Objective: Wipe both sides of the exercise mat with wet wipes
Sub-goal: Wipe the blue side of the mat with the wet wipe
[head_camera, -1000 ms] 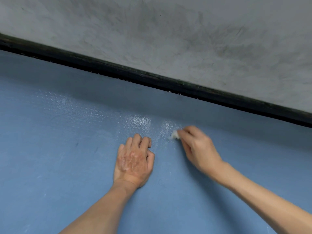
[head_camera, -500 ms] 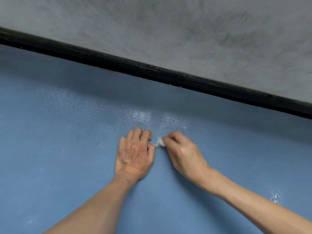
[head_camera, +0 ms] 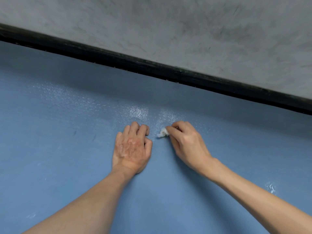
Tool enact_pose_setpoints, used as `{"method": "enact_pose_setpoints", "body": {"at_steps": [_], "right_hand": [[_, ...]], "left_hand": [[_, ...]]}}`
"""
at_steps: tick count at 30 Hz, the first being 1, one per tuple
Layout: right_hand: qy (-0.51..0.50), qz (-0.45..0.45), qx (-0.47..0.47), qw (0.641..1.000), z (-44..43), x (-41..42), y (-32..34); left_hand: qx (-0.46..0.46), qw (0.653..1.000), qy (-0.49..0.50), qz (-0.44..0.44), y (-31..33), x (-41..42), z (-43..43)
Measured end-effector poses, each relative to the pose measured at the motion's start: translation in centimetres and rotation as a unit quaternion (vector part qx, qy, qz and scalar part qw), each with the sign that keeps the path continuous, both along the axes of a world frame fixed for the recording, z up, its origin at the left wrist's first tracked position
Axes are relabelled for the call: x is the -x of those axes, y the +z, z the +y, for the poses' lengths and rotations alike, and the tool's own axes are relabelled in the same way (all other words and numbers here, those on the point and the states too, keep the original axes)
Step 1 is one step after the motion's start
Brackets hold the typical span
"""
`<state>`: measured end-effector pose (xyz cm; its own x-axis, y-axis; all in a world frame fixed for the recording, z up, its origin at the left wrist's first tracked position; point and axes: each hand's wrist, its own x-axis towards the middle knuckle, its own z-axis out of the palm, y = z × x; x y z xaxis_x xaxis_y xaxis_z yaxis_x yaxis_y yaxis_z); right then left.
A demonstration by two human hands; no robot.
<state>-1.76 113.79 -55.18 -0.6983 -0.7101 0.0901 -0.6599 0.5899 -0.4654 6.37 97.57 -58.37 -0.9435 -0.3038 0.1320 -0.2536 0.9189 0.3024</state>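
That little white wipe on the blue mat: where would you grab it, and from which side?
Pinch the crumpled wet wipe at its right end from above, where the right hand pinches it. It lies bunched low on the mat, and the left hand rests close on its left.

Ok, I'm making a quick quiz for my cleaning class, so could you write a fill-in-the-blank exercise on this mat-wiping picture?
1. The right hand pinches a crumpled wet wipe whose colour is ____.
2. The left hand rests on the mat and holds ____.
3. The mat's top surface is coloured ____.
4. The strip between the mat and the grey floor is coloured ____.
Missing words: white; nothing; blue; black.
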Motion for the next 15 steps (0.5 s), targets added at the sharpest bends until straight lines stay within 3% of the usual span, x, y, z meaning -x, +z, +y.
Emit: {"method": "enact_pose_setpoints", "body": {"at_steps": [2,7,15], "right_hand": [[0.000,0.009,-0.001,1.000,-0.3,-1.3,0.0],[0.187,-0.082,-0.032,0.978,2.5,-10.2,0.9],[0.151,-0.082,-0.062,0.983,2.1,-12.0,0.8]], "left_hand": [[-0.002,1.000,0.001,0.001,0.0,0.1,0.0],[-0.005,1.000,-0.001,0.005,0.0,0.1,0.0],[-0.008,1.000,-0.001,0.008,0.0,0.0,-0.1]]}}
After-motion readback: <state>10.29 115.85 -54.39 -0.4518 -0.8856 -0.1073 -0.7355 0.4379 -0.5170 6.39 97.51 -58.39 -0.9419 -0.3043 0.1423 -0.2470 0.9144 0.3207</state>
